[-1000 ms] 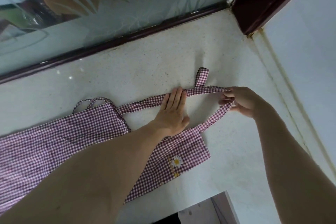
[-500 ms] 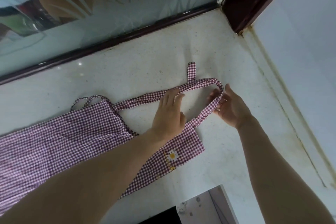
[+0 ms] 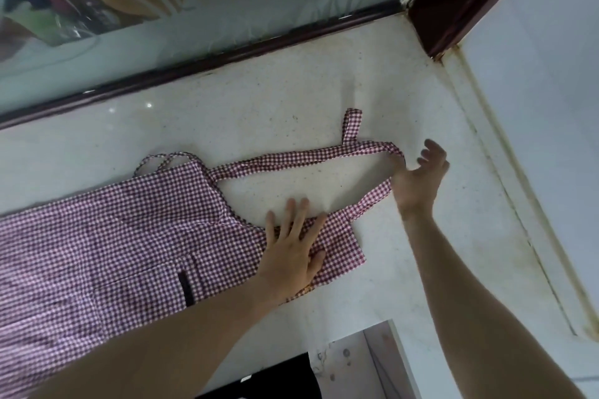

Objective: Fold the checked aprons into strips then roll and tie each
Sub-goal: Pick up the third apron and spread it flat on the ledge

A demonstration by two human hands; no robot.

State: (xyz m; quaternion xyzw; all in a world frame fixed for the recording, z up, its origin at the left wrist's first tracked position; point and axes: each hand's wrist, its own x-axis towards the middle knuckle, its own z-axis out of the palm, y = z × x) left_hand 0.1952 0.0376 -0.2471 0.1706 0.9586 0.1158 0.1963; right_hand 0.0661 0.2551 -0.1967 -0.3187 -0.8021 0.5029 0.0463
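The checked apron (image 3: 113, 236) lies flat on the pale desk (image 3: 259, 107), its bib toward the right and its neck strap (image 3: 308, 157) stretched out in a long loop toward the corner. I judge I am at the laying-out stage — strap tidied, folding into a strip not yet begun. My left hand (image 3: 291, 249) presses flat on the bib's corner, fingers straight and spread. My right hand (image 3: 418, 175) sits at the far end of the loop with fingers loosely apart; whether the thumb pinches the strap I cannot tell. Next I would bring the loop back over the bib, then fold the long edges inward. The apron's skirt runs off the left edge, my forearm covers part of the bib, and the glass (image 3: 194, 10) behind shows only blurred reflections.
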